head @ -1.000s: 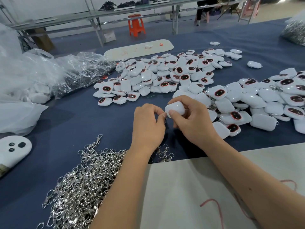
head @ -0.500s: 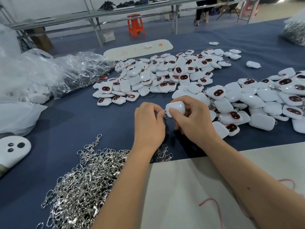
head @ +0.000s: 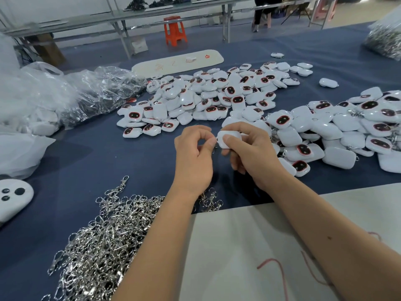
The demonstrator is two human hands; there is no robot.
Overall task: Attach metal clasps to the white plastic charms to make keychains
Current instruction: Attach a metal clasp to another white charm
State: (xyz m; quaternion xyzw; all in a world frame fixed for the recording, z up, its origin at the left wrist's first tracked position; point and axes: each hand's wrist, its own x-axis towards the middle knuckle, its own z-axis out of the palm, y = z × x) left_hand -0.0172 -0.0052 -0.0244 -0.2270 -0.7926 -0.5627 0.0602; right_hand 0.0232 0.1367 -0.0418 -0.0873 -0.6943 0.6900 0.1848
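right hand (head: 251, 153): fingers still clamped on white charm (head: 227, 139) | left hand (head: 195, 153): fingers stay pinched together at charm's edge, clasp hidden | both hands unmoved

Your left hand (head: 193, 153) curls its fingertips against the edge of the white charm (head: 228, 139), so you cannot see the clasp there — only a sliver of metal, too small to read. Your right hand (head: 249, 153) covers most of that charm (its face side is hidden). The heap of metal clasps (head: 97, 246) runs off the bottom edge, and your left forearm hides part of it. The finished pile (head: 347, 129) is cut by the right edge. The plastic bags (head: 43, 98) blur their contents.
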